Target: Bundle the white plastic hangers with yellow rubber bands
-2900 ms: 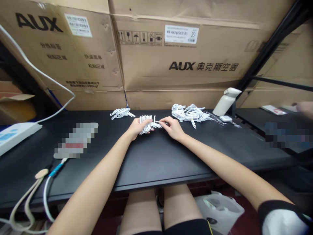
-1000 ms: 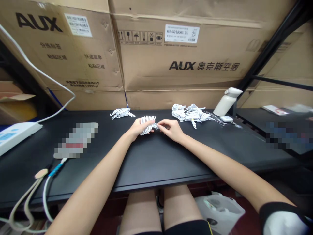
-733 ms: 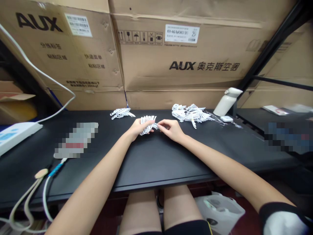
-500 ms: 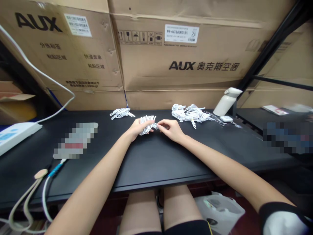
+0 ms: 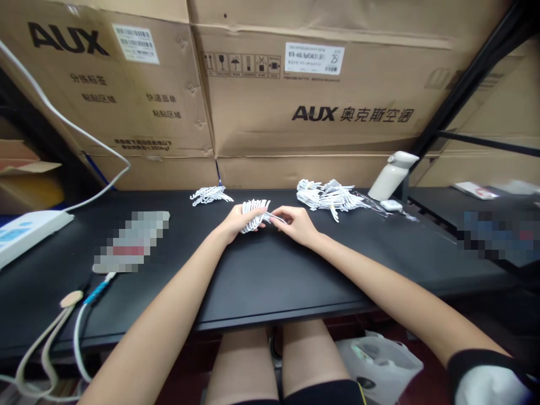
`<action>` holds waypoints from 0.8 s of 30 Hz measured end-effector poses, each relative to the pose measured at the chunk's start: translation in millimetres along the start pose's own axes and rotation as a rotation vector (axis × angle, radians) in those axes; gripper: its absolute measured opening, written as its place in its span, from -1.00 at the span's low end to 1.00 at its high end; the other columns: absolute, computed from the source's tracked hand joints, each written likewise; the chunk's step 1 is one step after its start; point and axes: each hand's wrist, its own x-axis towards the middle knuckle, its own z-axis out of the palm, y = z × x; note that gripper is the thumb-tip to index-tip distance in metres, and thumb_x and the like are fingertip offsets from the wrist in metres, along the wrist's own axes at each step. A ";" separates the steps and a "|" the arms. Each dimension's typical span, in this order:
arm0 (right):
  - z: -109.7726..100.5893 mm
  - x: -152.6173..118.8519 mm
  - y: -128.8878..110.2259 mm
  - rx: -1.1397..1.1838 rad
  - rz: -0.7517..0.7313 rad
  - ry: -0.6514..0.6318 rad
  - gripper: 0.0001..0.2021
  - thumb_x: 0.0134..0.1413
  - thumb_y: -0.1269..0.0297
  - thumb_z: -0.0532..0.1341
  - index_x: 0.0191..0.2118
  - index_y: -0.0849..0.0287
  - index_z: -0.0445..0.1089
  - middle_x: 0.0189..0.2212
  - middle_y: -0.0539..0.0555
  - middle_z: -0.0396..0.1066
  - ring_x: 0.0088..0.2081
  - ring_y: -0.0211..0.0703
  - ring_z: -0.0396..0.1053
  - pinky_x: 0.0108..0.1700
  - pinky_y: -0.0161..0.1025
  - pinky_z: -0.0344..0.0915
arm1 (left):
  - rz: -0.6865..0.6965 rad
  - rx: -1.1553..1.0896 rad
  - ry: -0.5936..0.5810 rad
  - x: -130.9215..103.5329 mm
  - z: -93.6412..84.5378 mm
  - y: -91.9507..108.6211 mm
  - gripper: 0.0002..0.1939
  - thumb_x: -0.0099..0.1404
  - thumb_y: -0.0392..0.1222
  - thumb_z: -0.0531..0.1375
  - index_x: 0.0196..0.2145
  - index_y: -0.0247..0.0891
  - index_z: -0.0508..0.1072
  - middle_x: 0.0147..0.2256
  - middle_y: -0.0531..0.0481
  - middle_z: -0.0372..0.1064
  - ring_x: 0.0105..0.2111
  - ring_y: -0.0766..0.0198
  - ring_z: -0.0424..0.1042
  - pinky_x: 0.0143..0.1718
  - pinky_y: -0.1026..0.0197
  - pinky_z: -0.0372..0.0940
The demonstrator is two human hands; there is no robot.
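while the cardboard boxes (image 5: 354,135) run out of view at the top, "aux" reads clearly at left and right, with chinese characters after the right-hand one. on the black table (image 5: 261,275), pixelation masks a flat item (image 5: 133,242) at left. at back right lies a heap of white pieces (image 5: 331,198), hard to tell apart. a white label (image 5: 314,58) shows "kfr-46g" and "25", its finer print illegible. the left hand (image 5: 232,220) wraps a white bundle (image 5: 252,225) near the table's middle, thumb partly covering it; the right hand (image 5: 300,224) pinches a thin white strand (image 5: 276,217) at the bundle's right end, whether loose or attached i cannot tell.
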 end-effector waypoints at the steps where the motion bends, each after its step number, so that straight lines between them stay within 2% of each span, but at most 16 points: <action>1: -0.1 0.1 0.2 -0.002 0.003 0.001 -0.77 0.12 0.15 0.19 -0.32 0.22 0.46 -0.45 0.05 0.48 -0.51 -0.27 0.34 -0.42 -0.32 0.27 | -0.001 -0.001 -0.004 -0.1 -0.1 0.0 -0.58 0.04 -0.01 0.36 -0.21 -0.36 0.50 -0.36 -0.13 0.54 -0.47 0.23 0.51 -0.54 0.31 0.36; 5: 0.2 0.8 1.0 0.000 0.007 0.005 -0.79 0.11 0.18 0.20 -0.33 0.24 0.45 -0.45 0.05 0.48 -0.55 -0.30 0.29 -0.45 -0.32 0.23 | -0.006 -0.003 -0.013 0.5 -0.7 -1.1 -0.59 0.06 -0.01 0.35 -0.21 -0.34 0.50 -0.35 -0.12 0.54 -0.46 0.22 0.52 -0.52 0.31 0.38; 12: 0.7 0.8 1.6 0.002 -0.008 0.022 -0.78 0.11 0.16 0.20 -0.34 0.24 0.45 -0.43 0.06 0.48 -0.49 -0.28 0.31 -0.41 -0.32 0.24 | -0.001 -0.001 -0.027 1.7 -1.5 -2.2 -0.59 0.07 0.00 0.34 -0.20 -0.34 0.49 -0.35 -0.13 0.54 -0.45 0.22 0.52 -0.52 0.30 0.37; 24: 0.9 -0.2 1.8 -0.003 -0.001 0.016 -0.76 0.11 0.13 0.19 -0.33 0.22 0.44 -0.44 0.05 0.48 -0.52 -0.29 0.31 -0.44 -0.33 0.25 | -0.001 0.000 -0.033 0.9 -1.4 -1.3 -0.61 0.07 0.00 0.34 -0.23 -0.34 0.50 -0.35 -0.13 0.54 -0.44 0.23 0.52 -0.51 0.30 0.37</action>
